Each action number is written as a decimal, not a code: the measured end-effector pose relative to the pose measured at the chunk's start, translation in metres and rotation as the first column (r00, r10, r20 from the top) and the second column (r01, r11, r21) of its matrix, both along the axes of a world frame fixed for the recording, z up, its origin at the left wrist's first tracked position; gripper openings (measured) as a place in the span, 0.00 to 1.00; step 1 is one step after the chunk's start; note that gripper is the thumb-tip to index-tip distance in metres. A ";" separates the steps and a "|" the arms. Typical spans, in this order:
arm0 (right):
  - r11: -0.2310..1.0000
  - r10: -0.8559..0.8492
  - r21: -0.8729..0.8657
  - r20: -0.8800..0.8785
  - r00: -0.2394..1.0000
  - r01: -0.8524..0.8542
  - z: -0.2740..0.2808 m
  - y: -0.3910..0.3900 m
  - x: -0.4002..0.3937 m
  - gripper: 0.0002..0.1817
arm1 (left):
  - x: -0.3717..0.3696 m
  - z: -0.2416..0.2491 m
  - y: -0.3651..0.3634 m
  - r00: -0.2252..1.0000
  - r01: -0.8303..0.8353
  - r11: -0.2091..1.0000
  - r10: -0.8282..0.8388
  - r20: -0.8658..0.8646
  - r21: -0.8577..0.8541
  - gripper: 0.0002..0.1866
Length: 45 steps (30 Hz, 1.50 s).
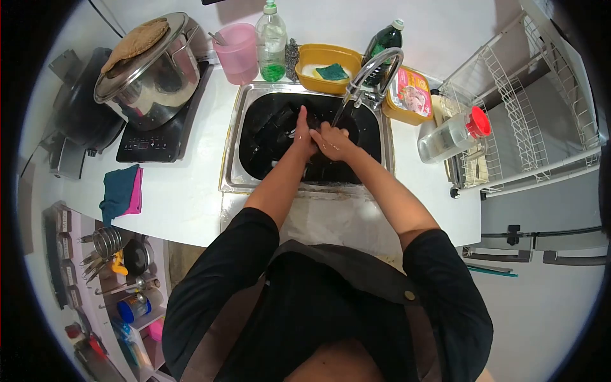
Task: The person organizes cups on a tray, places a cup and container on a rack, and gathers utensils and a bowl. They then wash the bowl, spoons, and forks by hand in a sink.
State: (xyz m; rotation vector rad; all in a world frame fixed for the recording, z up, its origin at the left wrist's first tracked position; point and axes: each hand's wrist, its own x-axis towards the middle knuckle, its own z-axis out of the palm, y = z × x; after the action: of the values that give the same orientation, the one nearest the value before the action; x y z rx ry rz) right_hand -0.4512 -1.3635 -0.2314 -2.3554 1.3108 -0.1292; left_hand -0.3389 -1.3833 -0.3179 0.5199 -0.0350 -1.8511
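Both hands are over a sink [230, 167] with a black basin or liner [258, 114] inside it. My left hand [303, 137] is held on edge with its fingers stretched out and the thumb side up. My right hand [332, 141] meets it from the right, its fingers partly bent against the left palm area. Nothing shows between them. Above the right hand arches a chrome faucet [385, 58], and water seems to run by the fingers. Dark items lie in the basin, too dim to make out.
Behind the sink are a pink pitcher [237, 56], a soap bottle [272, 48], a yellow tub with a sponge [331, 71] and a green bottle [386, 43]. A large pot [159, 79] is at left; a red-lidded jar [449, 137] and a wire rack [522, 108] stand right.
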 end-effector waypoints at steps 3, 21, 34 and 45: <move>0.998 0.062 0.009 0.119 0.991 -0.063 0.002 0.019 -0.017 0.20 | 0.010 0.002 -0.014 0.953 -0.266 0.963 0.271 0.138 -0.054 0.34; 0.895 0.369 -0.251 -0.050 0.928 -0.369 0.002 0.009 -0.015 0.17 | 0.019 0.045 0.009 0.965 0.014 0.999 -0.022 0.261 0.033 0.36; 0.853 0.264 -0.447 -0.077 0.962 -0.270 -0.016 -0.038 -0.025 0.26 | 0.007 0.051 0.022 0.955 0.265 0.960 -0.274 0.114 0.088 0.29; 0.993 0.106 0.001 0.465 0.879 -0.121 0.040 -0.004 -0.033 0.11 | 0.004 0.041 0.006 0.989 -0.137 0.986 0.130 0.072 0.097 0.24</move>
State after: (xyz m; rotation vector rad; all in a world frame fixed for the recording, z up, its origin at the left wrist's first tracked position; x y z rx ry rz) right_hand -0.4838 -1.3672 -0.1909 -2.1806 0.9298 -0.5955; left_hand -0.3349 -1.3774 -0.2766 0.6388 0.0500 -1.7110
